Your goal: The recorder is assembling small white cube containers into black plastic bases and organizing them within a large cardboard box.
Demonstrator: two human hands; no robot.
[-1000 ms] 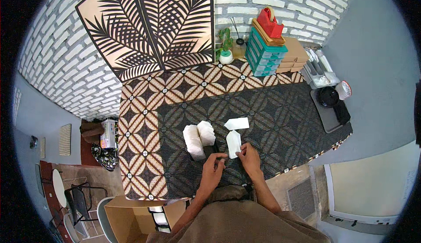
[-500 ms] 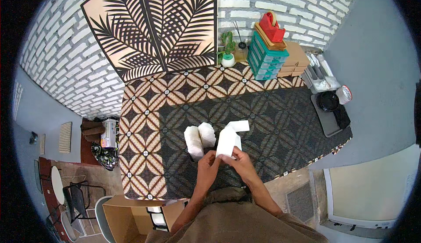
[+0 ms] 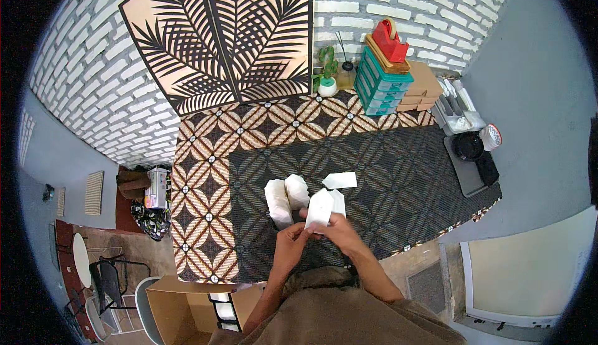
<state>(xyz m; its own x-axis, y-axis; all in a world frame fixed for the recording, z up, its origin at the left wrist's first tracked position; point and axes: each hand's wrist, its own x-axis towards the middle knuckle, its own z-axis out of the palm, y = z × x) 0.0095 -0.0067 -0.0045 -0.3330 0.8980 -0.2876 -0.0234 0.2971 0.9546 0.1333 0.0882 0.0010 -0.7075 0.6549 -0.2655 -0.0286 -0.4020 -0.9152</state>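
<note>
Close in front of my body, both hands meet at the lower end of a white paper piece (image 3: 319, 206) with cut corners at its top. My left hand (image 3: 291, 243) pinches its lower edge. The fingers of my right hand (image 3: 339, 233) are bent around its lower right side. Just behind it shows another white paper piece (image 3: 339, 202), partly covered; whether I hold that one too cannot be told. Beyond my hands a white paper piece with a pointed left end (image 3: 341, 180) lies on the table. Left of my hands stand two white paper bundles (image 3: 278, 201), side by side.
A patterned cloth and dark mat cover the table (image 3: 199, 183). Teal drawers (image 3: 381, 89) with a red tape dispenser (image 3: 391, 43), a potted plant (image 3: 327, 83) and brown boxes (image 3: 420, 86) line the back. A dark tray (image 3: 467, 180) lies right; an open carton (image 3: 177, 307) stands lower left.
The held white paper has turned and dropped slightly, separating in view from the piece lying beyond it. More of the second piece behind it shows. The whole view has shifted a little.
</note>
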